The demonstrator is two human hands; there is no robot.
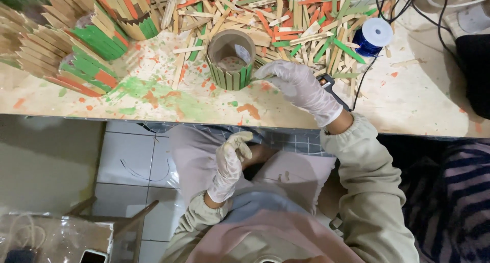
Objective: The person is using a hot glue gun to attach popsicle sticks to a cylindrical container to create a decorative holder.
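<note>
My right hand, in a white glove, rests on the paint-spattered table and grips a black glue gun whose tip points at a cardboard cylinder. Green sticks stand glued around that cylinder's lower front. My left hand, also gloved, is raised over my lap below the table edge, fingers loosely curled, holding nothing visible. A heap of green, orange and plain wooden sticks lies behind the cylinder.
Several finished stick-covered holders stand at the table's left. A blue spool of cord and black cables lie at the right. Another person's striped sleeve is at the right. White floor tiles show below.
</note>
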